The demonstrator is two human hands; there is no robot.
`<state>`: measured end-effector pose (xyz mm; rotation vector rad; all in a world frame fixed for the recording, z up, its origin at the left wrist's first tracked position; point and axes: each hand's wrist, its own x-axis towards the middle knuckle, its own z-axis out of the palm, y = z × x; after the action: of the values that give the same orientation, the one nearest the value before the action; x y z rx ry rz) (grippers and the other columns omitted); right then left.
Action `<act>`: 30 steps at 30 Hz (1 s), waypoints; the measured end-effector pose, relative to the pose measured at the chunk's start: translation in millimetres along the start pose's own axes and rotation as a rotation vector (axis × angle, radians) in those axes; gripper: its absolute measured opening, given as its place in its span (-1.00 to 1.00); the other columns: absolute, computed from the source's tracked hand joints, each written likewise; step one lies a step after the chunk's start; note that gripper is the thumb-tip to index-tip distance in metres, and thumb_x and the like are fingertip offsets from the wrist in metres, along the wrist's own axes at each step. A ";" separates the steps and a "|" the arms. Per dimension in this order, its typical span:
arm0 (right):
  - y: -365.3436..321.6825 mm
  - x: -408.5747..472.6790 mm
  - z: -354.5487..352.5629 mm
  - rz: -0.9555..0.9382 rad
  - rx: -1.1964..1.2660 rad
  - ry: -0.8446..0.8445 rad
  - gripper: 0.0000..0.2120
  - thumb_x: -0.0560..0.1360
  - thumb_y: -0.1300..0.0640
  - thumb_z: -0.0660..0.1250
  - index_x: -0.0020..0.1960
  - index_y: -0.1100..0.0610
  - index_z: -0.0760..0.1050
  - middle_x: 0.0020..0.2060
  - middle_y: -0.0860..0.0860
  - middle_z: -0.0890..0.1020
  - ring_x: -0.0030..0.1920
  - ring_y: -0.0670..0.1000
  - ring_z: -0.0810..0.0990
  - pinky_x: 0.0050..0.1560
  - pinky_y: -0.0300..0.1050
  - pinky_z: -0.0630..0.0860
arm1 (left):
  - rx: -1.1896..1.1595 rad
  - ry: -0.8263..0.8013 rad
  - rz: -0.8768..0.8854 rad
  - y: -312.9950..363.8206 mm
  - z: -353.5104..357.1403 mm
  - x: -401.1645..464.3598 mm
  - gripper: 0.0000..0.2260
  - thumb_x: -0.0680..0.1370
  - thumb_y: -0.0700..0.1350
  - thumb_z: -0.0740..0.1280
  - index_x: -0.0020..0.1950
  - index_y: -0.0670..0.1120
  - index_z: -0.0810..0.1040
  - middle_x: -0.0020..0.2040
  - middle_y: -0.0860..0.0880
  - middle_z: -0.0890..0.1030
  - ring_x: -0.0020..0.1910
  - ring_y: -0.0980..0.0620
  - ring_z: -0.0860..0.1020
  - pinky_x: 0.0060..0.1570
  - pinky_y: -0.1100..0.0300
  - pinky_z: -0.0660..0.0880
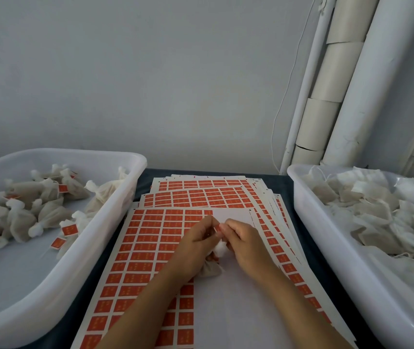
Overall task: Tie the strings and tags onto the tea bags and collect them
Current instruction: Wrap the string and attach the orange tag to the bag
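Observation:
A tied white tea bag [212, 268] lies between my hands on the top sheet of orange tag stickers [145, 248]; its gathered neck [220, 246] sticks up. My left hand [196, 248] and my right hand [246, 244] meet above it, fingertips pinching a small orange tag [218, 229] together. The string is too thin to make out. The white tub on the left [115, 212] holds several tied bags with orange tags [69, 229]. The white tub on the right [309, 222] is heaped with flat untied tea bags [377, 210] and loose strings.
More sticker sheets [201, 195] fan out behind the top one on a dark table cloth [284, 187]. A grey wall and white pipes [367, 79] stand close behind the table, with a thin white cable [289, 84] hanging down.

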<state>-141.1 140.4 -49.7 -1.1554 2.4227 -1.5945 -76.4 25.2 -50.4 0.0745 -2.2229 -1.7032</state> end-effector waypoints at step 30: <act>-0.8 -2.5 -11.1 0.097 0.105 -0.274 -0.39 0.31 -0.50 0.08 -0.06 0.02 0.46 -0.22 -0.16 0.60 -0.20 -0.16 0.57 -0.12 -0.41 0.46 | 0.304 0.140 -0.026 1.7 -12.7 1.5 -0.88 0.64 0.02 0.09 0.02 0.04 0.38 -0.10 0.07 0.57 -0.18 0.19 0.55 -0.15 0.34 0.50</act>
<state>-143.1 150.5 -44.6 -1.1352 2.1624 -1.4120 -73.8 13.6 -45.6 0.2868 -2.3622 -1.3150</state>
